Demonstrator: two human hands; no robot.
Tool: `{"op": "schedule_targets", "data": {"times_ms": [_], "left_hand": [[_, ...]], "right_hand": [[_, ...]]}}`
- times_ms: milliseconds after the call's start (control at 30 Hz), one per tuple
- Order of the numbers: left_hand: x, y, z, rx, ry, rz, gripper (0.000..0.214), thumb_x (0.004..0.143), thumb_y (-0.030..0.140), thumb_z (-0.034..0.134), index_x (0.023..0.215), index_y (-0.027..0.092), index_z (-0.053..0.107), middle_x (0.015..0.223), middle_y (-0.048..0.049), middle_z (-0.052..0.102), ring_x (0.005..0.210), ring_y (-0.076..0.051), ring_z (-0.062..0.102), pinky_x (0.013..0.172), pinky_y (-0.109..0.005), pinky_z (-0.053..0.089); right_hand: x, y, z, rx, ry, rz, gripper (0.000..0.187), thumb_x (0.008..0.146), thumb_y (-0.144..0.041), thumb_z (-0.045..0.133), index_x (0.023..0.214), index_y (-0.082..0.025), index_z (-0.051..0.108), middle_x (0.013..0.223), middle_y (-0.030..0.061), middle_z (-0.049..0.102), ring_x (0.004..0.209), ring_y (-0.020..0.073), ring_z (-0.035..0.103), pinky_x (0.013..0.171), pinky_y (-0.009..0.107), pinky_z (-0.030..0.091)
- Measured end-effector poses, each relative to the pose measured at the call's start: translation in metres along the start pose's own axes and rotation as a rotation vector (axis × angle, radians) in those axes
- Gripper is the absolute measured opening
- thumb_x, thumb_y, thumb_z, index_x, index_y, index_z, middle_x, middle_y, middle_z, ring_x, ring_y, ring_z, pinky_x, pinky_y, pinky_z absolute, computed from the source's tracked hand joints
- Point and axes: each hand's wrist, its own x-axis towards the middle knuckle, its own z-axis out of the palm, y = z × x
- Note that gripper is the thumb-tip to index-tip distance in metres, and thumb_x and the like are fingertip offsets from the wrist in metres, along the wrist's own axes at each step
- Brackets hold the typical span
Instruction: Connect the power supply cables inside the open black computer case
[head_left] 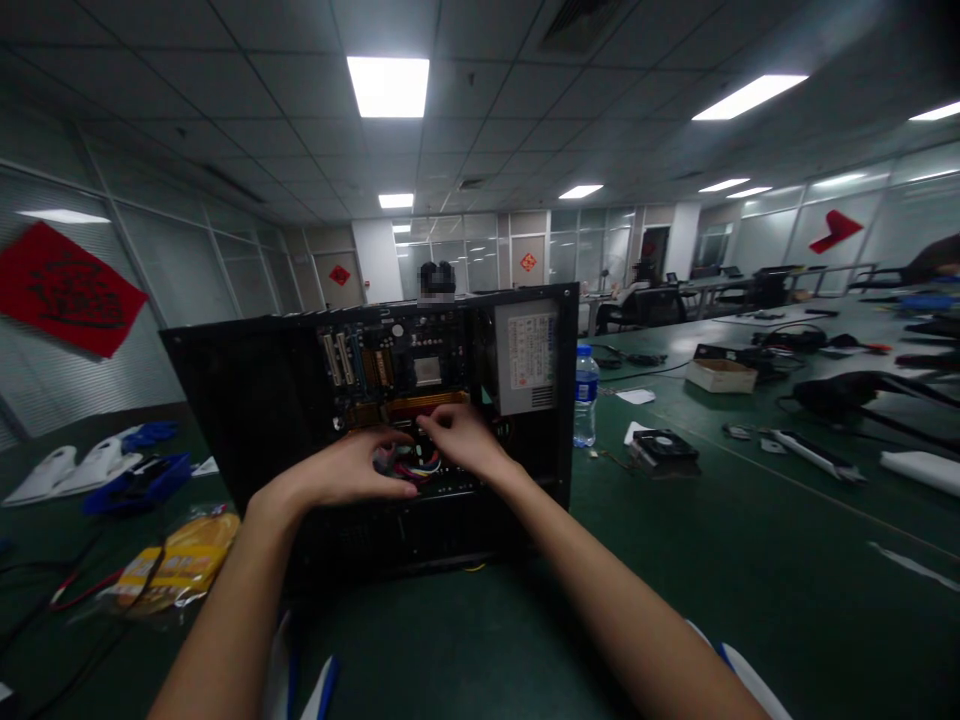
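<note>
An open black computer case (247, 400) stands on its side on the green table (750, 560), showing a motherboard (390, 365) and a grey power supply (529, 355). Both my hands are inside its lower part. My left hand (352, 470) has its fingers curled over a bundle of coloured cables (412, 466). My right hand (461, 435) pinches at the same cables just under the motherboard's yellow edge. What the fingertips hold is partly hidden.
A water bottle (586, 393) stands right of the case, with a loose fan (664, 446) and a cardboard box (721, 375) beyond. A yellow packet (180, 565) and a blue tray (135, 482) lie at left. A person sits behind the case.
</note>
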Motion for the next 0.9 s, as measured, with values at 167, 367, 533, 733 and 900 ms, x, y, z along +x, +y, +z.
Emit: {"op": "schedule_targets", "data": {"times_ms": [167,367,533,733,900], "left_hand": [[-0.006,0.003,-0.010,0.093,0.165,0.063,0.040,0.076,0.029,0.064,0.114,0.021,0.070,0.124,-0.0046,0.068,0.116,-0.024,0.060,0.103,-0.029,0.042],[-0.009,0.007,-0.019,0.247,0.529,0.221,0.031,0.080,0.022,0.053,0.105,0.019,0.071,0.119,-0.0086,0.067,0.112,-0.024,0.061,0.100,-0.034,0.047],[-0.018,0.036,-0.014,0.323,0.632,0.325,0.047,0.079,0.020,0.054,0.126,0.020,0.059,0.128,-0.0095,0.060,0.116,-0.027,0.059,0.100,-0.041,0.049],[-0.021,0.067,-0.006,0.189,0.876,0.236,0.064,0.075,0.021,0.063,0.138,0.021,0.049,0.136,-0.0103,0.056,0.122,-0.029,0.056,0.105,-0.044,0.047],[-0.018,0.075,-0.002,-0.434,0.707,0.123,0.050,0.088,0.046,0.056,0.124,0.013,0.063,0.105,-0.0112,0.074,0.094,-0.027,0.070,0.079,-0.037,0.059]], "right_hand": [[0.002,-0.005,-0.006,0.404,-0.078,0.190,0.033,0.097,-0.041,0.046,0.082,-0.016,0.060,0.059,-0.0034,0.058,0.038,0.0095,0.052,0.041,0.020,0.038],[-0.015,-0.031,-0.022,0.022,-0.137,-0.225,0.033,0.094,-0.040,0.054,0.081,-0.016,0.072,0.078,0.0038,0.072,0.073,0.0162,0.067,0.063,0.022,0.045],[-0.029,-0.061,-0.034,0.014,-0.027,-0.250,0.035,0.085,-0.051,0.065,0.092,-0.018,0.076,0.090,0.0076,0.075,0.088,0.0212,0.068,0.077,0.028,0.046],[-0.028,-0.067,-0.044,0.512,-0.087,-0.154,0.032,0.075,-0.040,0.075,0.094,-0.015,0.072,0.091,0.0074,0.074,0.085,0.0203,0.069,0.075,0.031,0.052],[-0.029,-0.076,-0.055,0.760,0.065,-0.131,0.036,0.066,-0.040,0.080,0.092,-0.017,0.071,0.092,0.0062,0.073,0.087,0.0201,0.068,0.082,0.035,0.053]]}}
